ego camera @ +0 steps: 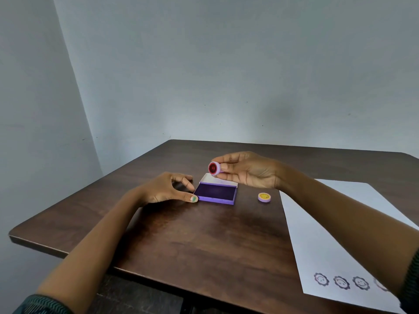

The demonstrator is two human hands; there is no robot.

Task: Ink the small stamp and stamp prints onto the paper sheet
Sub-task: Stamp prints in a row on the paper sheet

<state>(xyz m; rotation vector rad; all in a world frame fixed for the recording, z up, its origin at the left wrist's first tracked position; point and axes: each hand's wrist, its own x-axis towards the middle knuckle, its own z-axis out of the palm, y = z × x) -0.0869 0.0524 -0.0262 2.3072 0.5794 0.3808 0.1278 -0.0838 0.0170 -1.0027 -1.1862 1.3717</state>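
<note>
My right hand (247,169) pinches a small round stamp (214,168) with a lilac body and a red face turned towards the left, held in the air just above the back of the open purple ink pad (216,192). My left hand (170,189) rests on the table at the pad's left edge, thumb touching its front-left corner, fingers spread and curled. The white paper sheet (317,234) lies at the right, partly under my right forearm, with several flower-face prints (341,282) along its near edge.
A second small round stamp (264,197), lilac with a yellow top, lies on the dark wooden table (204,241) between the ink pad and the paper. The ink pad's white lid (209,177) lies open behind it. Grey walls stand behind the table.
</note>
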